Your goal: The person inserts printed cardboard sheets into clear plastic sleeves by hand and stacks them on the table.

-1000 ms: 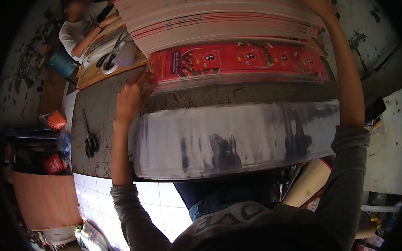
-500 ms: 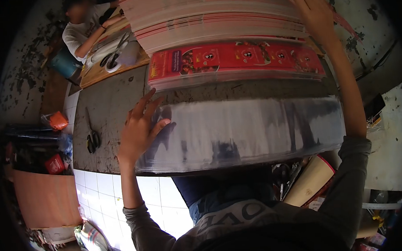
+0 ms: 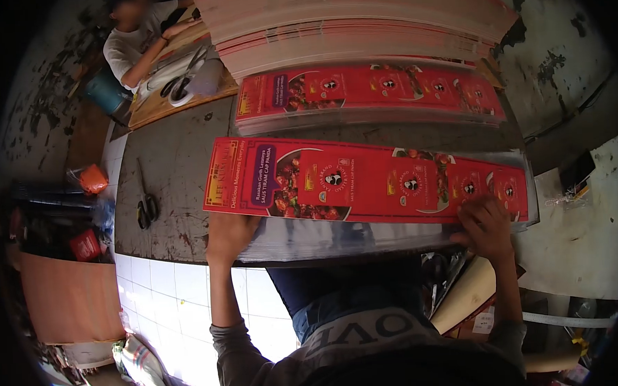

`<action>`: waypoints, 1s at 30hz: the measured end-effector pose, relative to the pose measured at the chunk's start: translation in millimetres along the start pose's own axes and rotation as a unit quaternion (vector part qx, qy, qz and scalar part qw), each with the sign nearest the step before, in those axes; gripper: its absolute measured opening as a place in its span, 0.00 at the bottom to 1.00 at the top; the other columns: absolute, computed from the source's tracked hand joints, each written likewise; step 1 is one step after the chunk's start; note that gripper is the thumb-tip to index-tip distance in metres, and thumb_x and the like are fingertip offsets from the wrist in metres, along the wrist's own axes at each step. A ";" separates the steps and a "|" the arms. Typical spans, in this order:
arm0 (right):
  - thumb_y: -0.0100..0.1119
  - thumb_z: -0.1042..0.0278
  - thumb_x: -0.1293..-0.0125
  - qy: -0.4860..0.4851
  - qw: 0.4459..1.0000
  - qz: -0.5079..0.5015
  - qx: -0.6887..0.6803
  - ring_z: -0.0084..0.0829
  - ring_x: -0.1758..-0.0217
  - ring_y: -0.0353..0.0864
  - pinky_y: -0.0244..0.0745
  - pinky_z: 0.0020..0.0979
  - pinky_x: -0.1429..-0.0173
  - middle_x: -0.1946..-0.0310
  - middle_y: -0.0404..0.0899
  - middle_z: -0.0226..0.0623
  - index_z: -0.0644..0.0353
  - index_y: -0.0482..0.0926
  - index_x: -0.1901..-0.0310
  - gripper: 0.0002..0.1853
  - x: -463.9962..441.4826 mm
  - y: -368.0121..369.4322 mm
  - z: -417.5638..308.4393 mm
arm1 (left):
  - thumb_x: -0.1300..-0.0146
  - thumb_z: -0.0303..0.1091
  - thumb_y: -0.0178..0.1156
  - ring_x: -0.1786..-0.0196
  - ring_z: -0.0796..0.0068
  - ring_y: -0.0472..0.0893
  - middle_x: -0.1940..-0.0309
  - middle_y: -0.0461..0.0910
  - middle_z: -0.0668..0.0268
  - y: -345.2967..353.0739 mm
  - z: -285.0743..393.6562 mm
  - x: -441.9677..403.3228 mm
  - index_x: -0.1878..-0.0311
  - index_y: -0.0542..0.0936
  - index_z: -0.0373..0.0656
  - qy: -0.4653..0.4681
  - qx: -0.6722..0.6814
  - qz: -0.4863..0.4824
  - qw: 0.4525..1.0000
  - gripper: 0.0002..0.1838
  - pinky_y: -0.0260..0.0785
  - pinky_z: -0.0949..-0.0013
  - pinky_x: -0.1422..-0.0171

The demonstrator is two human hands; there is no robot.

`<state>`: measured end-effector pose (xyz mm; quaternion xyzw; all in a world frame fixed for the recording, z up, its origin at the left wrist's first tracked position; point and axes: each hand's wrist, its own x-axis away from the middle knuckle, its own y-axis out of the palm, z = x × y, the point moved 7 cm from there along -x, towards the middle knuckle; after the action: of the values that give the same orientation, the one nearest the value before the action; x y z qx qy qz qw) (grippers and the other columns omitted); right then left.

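Note:
A long red printed strip (image 3: 377, 183) lies slightly slanted over a stack of clear plastic sheets (image 3: 325, 239) at the table's near edge. My left hand (image 3: 229, 236) is at the strip's lower left corner, its fingers partly hidden under the strip and blurred. At the lower right edge of the strip is my right hand (image 3: 487, 228), its fingers bent against strip and sheets; whether they pinch it is unclear. Behind lies a second pile, red strips with clear plastic (image 3: 373, 90), and beyond it tall stacks of pale, red-edged strips (image 3: 357, 39).
Black-handled scissors (image 3: 146, 210) lie on the dark table (image 3: 169, 158) at the left. Another pair of scissors (image 3: 183, 81) rests on a wooden board (image 3: 147, 114) at the back left, where another person (image 3: 131, 45) sits. A cardboard roll (image 3: 465, 296) is below the table's right side.
A red strip has come from the far stacks onto the clear sheets. My right hand has come back from the far stacks to the near edge; my left hand has moved nearer, to the strip's corner.

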<state>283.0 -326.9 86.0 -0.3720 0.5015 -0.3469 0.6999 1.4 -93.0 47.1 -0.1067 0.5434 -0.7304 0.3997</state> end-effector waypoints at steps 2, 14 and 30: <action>0.64 0.54 0.48 0.042 0.995 -0.024 -0.087 0.39 0.59 0.74 0.67 0.43 0.46 0.62 0.76 0.35 0.62 0.77 0.61 0.20 1.5 -0.1 9.4 | 0.48 0.33 0.61 0.53 0.50 0.73 0.56 0.76 0.54 0.3 1.3 1.6 0.54 0.76 0.38 0.007 0.004 0.017 1.000 0.18 0.64 0.56 0.49; 0.71 0.54 0.62 0.245 0.952 -0.108 -0.145 0.46 0.40 0.61 0.56 0.42 0.38 0.42 0.61 0.44 0.57 0.60 0.36 0.48 -21.5 29.5 47.2 | 0.51 0.31 0.63 0.54 0.50 0.74 0.57 0.77 0.53 -3.5 -0.5 -2.6 0.54 0.76 0.37 -0.032 0.061 0.045 0.997 0.19 0.65 0.55 0.50; 0.67 0.50 0.55 0.263 0.962 -0.002 -0.071 0.46 0.42 0.59 0.55 0.44 0.39 0.44 0.60 0.47 0.61 0.60 0.36 0.45 -32.5 31.1 54.0 | 0.52 0.20 0.63 0.53 0.61 0.79 0.58 0.80 0.59 -28.8 22.9 -15.3 0.57 0.80 0.40 0.019 0.058 0.143 0.988 0.16 0.71 0.66 0.48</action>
<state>329.9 -274.6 85.4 -0.3175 0.6904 -0.3970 0.5147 11.5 -95.9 85.5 0.0091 0.5177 -0.6977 0.4951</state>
